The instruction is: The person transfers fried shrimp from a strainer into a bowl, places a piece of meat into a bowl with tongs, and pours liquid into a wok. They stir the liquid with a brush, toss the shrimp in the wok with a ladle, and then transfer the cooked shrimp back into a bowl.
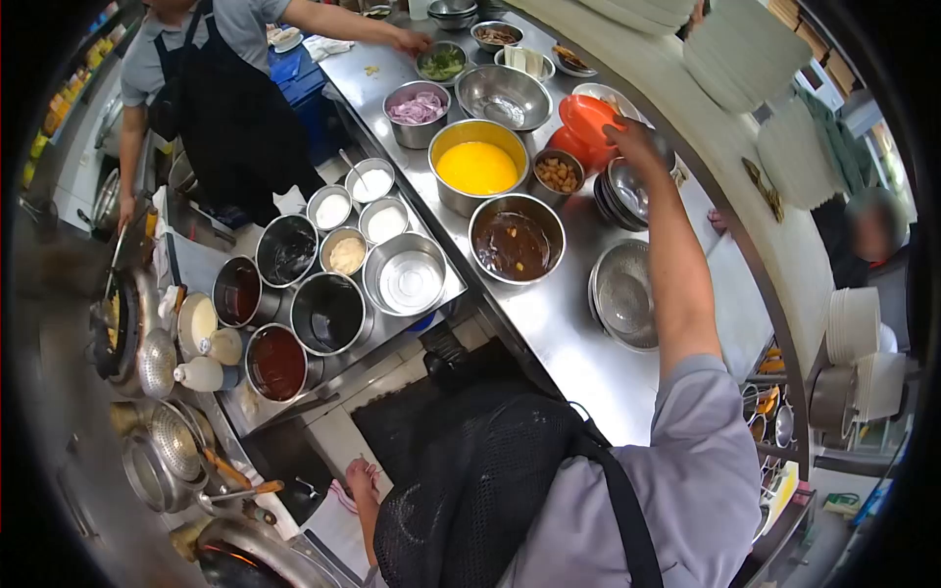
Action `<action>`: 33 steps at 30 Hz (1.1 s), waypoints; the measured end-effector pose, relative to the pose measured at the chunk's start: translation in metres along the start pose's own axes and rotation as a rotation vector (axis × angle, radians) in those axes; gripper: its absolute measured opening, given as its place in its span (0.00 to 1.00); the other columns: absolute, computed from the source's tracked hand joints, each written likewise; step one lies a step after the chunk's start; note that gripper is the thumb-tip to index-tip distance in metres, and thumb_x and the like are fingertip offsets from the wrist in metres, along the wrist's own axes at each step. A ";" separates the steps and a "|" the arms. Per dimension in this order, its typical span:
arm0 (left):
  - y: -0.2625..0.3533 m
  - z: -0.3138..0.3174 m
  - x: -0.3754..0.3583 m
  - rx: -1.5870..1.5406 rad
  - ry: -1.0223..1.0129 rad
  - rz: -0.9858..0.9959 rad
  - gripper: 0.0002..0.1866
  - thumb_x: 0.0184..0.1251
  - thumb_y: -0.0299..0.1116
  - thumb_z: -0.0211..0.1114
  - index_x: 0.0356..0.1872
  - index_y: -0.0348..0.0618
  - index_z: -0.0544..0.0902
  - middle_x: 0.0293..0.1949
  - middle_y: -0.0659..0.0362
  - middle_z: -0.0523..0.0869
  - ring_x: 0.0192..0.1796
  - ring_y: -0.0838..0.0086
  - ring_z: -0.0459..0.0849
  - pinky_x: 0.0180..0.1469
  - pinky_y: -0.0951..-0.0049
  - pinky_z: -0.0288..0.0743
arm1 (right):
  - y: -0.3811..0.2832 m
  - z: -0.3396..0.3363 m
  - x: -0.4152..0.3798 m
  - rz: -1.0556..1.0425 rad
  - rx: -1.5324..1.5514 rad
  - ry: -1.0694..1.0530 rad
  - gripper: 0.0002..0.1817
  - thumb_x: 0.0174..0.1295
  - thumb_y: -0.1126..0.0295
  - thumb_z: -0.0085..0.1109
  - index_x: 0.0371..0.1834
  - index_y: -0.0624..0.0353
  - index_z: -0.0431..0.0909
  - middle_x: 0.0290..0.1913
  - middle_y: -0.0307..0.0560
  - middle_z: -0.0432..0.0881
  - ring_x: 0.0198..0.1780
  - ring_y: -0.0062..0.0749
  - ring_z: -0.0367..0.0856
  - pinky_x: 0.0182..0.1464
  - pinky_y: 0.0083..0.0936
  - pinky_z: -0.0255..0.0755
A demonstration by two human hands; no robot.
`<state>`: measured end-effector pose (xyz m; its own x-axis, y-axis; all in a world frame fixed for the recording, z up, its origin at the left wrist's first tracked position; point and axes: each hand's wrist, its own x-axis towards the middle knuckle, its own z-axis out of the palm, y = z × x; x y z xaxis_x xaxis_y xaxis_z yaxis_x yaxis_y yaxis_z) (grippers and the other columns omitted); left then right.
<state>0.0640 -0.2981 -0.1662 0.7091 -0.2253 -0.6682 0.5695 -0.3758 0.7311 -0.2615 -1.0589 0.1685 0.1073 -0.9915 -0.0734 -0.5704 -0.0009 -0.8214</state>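
My right hand [632, 142] grips an orange plastic bowl [591, 120] by its edge, and the bowl is tilted. Just below it are a metal pot of brown fried cubes [558, 174] and a stack of steel bowls [627, 188]. To the left stands a large pot of yellow liquid [477, 169], with a pot of dark brown sauce [515, 245] in front. My left hand [363, 478] hangs low near my body, fingers curled, beside a pink-and-white striped cloth [340, 497]. Whether it holds anything is hidden.
A co-worker's hand [412, 41] reaches to a bowl of green vegetables [441, 64]. Several pots of sauces and white powders crowd the left counter [250, 410]. Perforated steel bowls [624, 294] sit by my right forearm. Woks and a strainer [174, 441] line the stove.
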 end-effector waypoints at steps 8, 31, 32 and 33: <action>0.025 0.100 0.012 0.198 -0.211 -0.246 0.08 0.65 0.33 0.65 0.40 0.44 0.77 0.27 0.64 0.78 0.23 0.79 0.78 0.19 0.79 0.71 | -0.055 0.045 -0.018 -0.150 0.229 -0.088 0.17 0.66 0.59 0.60 0.48 0.63 0.78 0.30 0.38 0.79 0.23 0.18 0.76 0.26 0.14 0.69; -0.074 -0.131 0.100 1.227 0.796 0.189 0.33 0.66 0.42 0.62 0.63 0.25 0.68 0.66 0.40 0.70 0.70 0.51 0.66 0.69 0.55 0.62 | 0.216 0.290 -0.273 -0.096 -0.712 -1.268 0.15 0.64 0.65 0.49 0.20 0.58 0.75 0.19 0.46 0.77 0.19 0.29 0.76 0.21 0.27 0.68; -0.132 -0.152 0.162 1.525 1.031 0.291 0.36 0.65 0.49 0.63 0.59 0.22 0.70 0.62 0.37 0.74 0.65 0.48 0.72 0.65 0.56 0.66 | 0.262 0.270 -0.276 -0.331 -0.749 -1.288 0.15 0.61 0.61 0.51 0.20 0.58 0.75 0.22 0.50 0.80 0.21 0.39 0.79 0.26 0.35 0.73; -0.034 -0.141 0.131 1.092 0.644 -0.091 0.36 0.65 0.52 0.63 0.59 0.25 0.71 0.59 0.38 0.77 0.59 0.46 0.77 0.61 0.56 0.70 | 0.275 0.267 -0.287 -0.246 -1.056 -1.335 0.16 0.59 0.58 0.53 0.24 0.60 0.79 0.26 0.55 0.83 0.30 0.51 0.82 0.35 0.44 0.75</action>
<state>0.1956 -0.1879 -0.2591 0.9334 0.2009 -0.2974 0.2066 -0.9783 -0.0124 -0.2321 -0.7394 -0.1876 0.5065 -0.1694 -0.8454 -0.6264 -0.7460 -0.2259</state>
